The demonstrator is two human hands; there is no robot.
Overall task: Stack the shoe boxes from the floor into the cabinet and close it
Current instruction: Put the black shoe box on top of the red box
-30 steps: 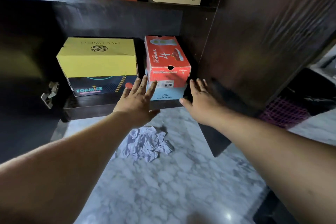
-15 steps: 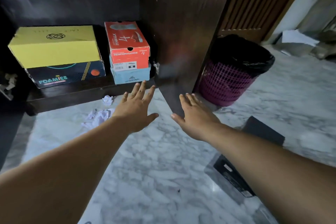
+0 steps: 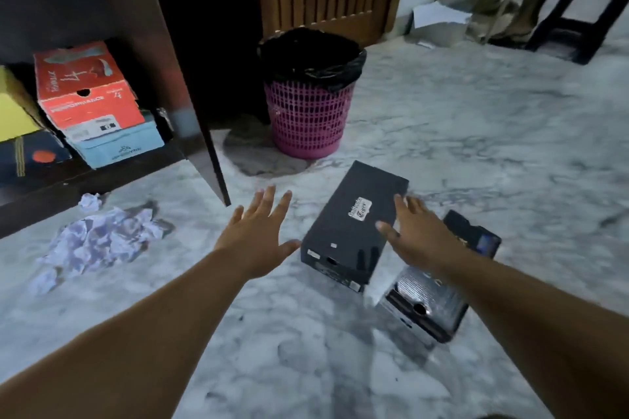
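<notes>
1. Step in hand, as I read it: you're reaching for the next shoe box on the floor. Both hands are out over the black box [image 3: 354, 226], nothing lifted yet.

2. Grip: left hand [image 3: 260, 235] is released, fingers spread and straight, hovering just beside the box's near-left corner w/ the thumb close to the edge; can't tell if it touches. Right hand [image 3: 417, 231] is also released, fingers extended over the box's right long edge, grasping nothing.

3. Where the task's things are: black box lies flat on the marble floor [image 3: 476, 153], lid on, angled diagonally, near the pink bin [image 3: 309, 119]. A second dark box [image 3: 429, 309] lies just beside it on the right, partly under your right forearm.

4. Look of the black box: long, low, matte dark card, small white label on the lid, stickers on the near end. Prob. light and rigid; smooth lid may slip under flat palms.

5. Next move calls for: clamp both long sides w/ palms, lift level, swing left to the cabinet [image 3: 112, 10].

6. Cabinet: door [image 3: 177, 78] stands open. Red box [image 3: 86, 88] sits on a light-blue box [image 3: 119, 146]; yellow box [image 3: 13, 112] at far left on a dark one. Mind the door edge on the swing.

7. Crumpled paper [image 3: 98, 238] lies on the floor in front of the shelf; step round it.
</notes>
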